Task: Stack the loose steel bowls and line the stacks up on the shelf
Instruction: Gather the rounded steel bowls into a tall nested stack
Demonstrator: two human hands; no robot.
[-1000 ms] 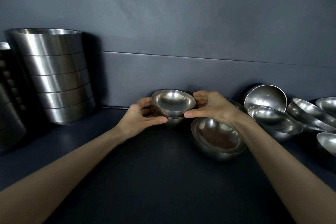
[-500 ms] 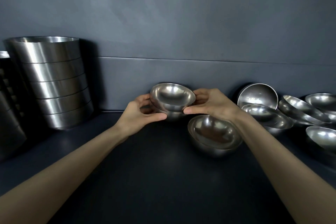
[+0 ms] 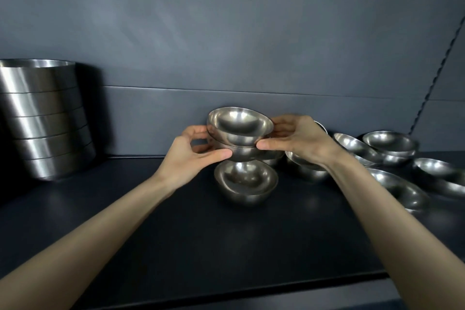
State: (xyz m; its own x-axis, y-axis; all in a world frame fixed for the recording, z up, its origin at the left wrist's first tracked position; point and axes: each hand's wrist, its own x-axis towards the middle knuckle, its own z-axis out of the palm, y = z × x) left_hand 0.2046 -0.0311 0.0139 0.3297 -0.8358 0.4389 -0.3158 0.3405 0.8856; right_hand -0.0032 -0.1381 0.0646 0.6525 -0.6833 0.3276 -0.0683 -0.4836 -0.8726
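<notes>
A small stack of nested steel bowls (image 3: 239, 133) is held in the air above the dark shelf (image 3: 176, 229). My left hand (image 3: 191, 156) grips its left side, thumb under the lower bowl. My right hand (image 3: 299, 138) grips the right side, fingers curled behind the rim. Directly below the held stack another pair of nested bowls (image 3: 247, 185) rests on the shelf. Several loose steel bowls (image 3: 388, 146) lie tilted and overlapping to the right, partly hidden by my right forearm.
A tall stack of large steel containers (image 3: 42, 118) stands at the left against the grey back wall. The shelf's front edge (image 3: 251, 287) runs across the bottom. A notched upright rail (image 3: 437, 63) rises at the right.
Both hands have lifted the nested bowls up off the shelf and brought them over the bowl pair nearer the front. The view has shifted left and down.
</notes>
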